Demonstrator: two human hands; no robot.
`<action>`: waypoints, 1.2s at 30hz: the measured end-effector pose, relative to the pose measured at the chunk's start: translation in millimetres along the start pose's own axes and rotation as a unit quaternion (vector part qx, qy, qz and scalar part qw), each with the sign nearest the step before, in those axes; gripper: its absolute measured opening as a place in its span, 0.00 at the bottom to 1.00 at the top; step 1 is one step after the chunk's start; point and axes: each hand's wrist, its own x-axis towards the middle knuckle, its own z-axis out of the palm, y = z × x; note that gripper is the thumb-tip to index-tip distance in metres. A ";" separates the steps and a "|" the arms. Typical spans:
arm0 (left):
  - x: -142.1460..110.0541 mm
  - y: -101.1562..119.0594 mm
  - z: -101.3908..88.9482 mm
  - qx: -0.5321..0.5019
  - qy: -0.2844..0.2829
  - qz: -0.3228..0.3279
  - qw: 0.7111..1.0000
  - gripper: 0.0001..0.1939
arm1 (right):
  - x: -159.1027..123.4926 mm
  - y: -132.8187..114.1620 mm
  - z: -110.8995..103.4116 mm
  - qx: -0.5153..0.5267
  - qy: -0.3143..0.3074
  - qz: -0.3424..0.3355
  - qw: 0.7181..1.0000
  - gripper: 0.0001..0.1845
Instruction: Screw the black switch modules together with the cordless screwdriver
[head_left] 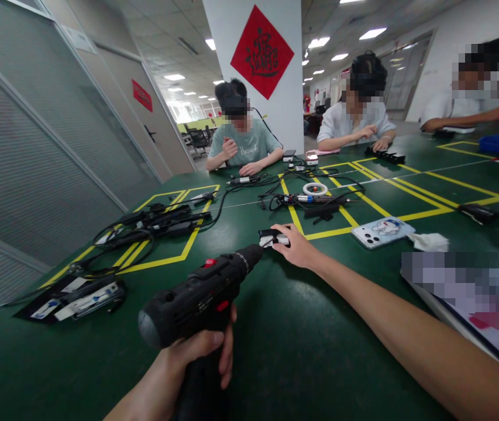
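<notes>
My left hand (196, 351) is wrapped round the handle of a black cordless drill (188, 301) with red accents. Its chuck points away from me and to the right, and the bit tip reaches a small black-and-white block (269, 240) on the green table. Whether the bit touches the block or sits just in front of it, I cannot tell. From the right, my right hand (295, 245) grips this block, fingers over its top and thumb at its near side. The block's right end is hidden behind those fingers.
Cables and black tools (161, 225) lie at left, near a black pouch (76, 298). Beyond my right hand are an electric screwdriver (315, 199) and a tape roll (315, 189). A phone (383, 232), tissue (429, 241) and a laptop-like device (464, 310) lie at right. Several people sit across.
</notes>
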 end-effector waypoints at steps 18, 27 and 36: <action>1.5 -4.9 -3.8 0.007 -0.002 0.011 1.000 0.14 | 0.2 1.3 1.1 0.004 0.006 -0.005 1.000 0.25; 0.0 -2.9 0.5 0.005 0.016 0.012 1.000 0.13 | 0.6 1.1 0.7 0.005 0.002 0.003 1.000 0.25; 0.3 -2.8 -1.6 -0.001 0.002 0.005 1.000 0.13 | 0.6 0.4 0.1 0.006 -0.001 0.007 1.000 0.25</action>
